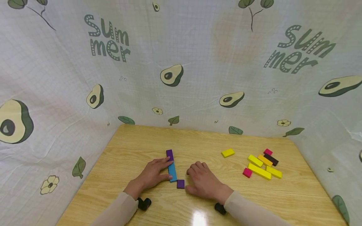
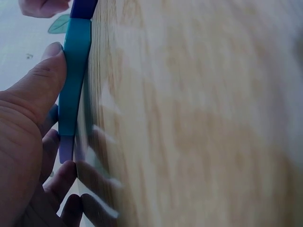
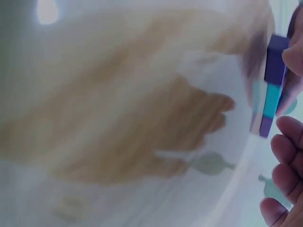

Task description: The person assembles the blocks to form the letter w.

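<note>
A flat blue block (image 1: 172,172) lies lengthwise on the wooden table, with a purple block (image 1: 169,153) end to end at its far end. My left hand (image 1: 151,175) rests along their left side. Its index fingertip reaches over the joint, and its thumb touches the blue block near the close end. A small purple square block (image 1: 180,184) sits at the blue block's near right corner. Beside that square is my right hand (image 1: 204,182), fingers loosely bent, thumb tip right at its edge. In the right wrist view, the purple square (image 3: 276,59) stands in front of the blue block (image 3: 271,100).
On the right of the table are several yellow blocks (image 1: 259,171), an orange block (image 1: 265,160), a dark brown block (image 1: 271,159) and red squares (image 1: 247,173). A single yellow block (image 1: 227,153) lies apart. A printed cloth (image 1: 198,94) encloses the back and sides.
</note>
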